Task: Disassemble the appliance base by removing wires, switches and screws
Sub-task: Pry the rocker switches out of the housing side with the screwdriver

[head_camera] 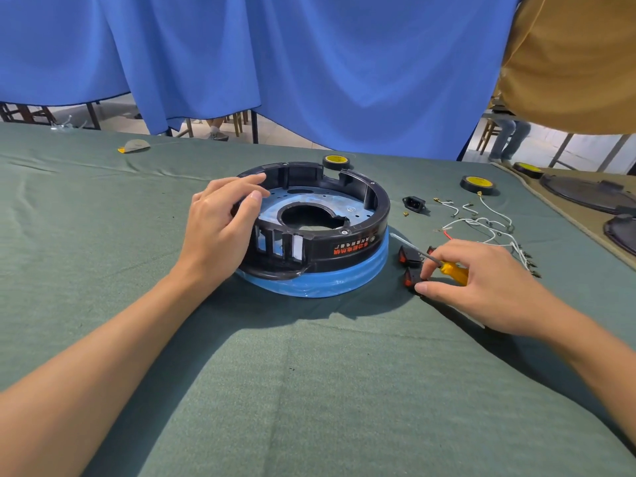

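Right fingers: curled round the yellow handle of a screwdriver, thumb tip low by the cloth
Right hand: holds the tool low over the table, right of the base
Screwdriver shaft: slants up and left, its tip near the blue lower edge of the base
Left fingers: relaxed, slightly bent, lying over the near-left rim, thumb tip across the rim edge
Left hand: rests on the rim and outer wall, gripping nothing firmly
Appliance base: black ring on a blue-wrapped bottom, mid-table, open side up, holed metal plate inside
Switches: black with red rockers, loose on the cloth just under the right fingers
Wires: white leads and one red, with metal terminals, in a loose heap behind the right hand
Power socket: black, lying apart, right of the base
Screws: small brass bits beside the socket
Tape rolls: black with yellow cores, one right of the wires, one behind the base
Table cloth: green, creased
Curtain: blue, hanging behind the table
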A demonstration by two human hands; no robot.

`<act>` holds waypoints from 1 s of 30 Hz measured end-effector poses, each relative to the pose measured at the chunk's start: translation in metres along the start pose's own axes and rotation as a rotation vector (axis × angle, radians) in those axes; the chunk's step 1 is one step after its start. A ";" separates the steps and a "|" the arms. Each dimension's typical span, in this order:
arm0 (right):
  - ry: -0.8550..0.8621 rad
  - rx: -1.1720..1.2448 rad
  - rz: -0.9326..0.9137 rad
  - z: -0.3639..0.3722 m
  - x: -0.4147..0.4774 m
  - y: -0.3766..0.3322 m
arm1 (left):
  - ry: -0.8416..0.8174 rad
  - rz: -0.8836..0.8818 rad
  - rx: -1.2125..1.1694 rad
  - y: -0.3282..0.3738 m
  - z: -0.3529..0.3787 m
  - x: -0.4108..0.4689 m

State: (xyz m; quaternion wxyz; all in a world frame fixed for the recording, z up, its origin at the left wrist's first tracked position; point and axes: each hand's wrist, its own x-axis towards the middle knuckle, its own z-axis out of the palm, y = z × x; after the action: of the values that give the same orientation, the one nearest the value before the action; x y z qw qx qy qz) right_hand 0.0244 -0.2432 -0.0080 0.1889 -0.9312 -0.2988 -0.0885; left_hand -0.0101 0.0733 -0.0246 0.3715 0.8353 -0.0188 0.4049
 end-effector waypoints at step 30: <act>0.150 0.174 -0.147 -0.011 0.045 -0.082 | -0.140 -0.712 -0.213 -0.010 -0.044 0.031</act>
State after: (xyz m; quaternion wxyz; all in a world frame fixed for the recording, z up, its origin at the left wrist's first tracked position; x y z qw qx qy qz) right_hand 0.0112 -0.1625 0.0391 0.2838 -0.8776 -0.3581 -0.1451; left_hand -0.0153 0.1163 0.0081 0.5715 0.7718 0.2054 0.1884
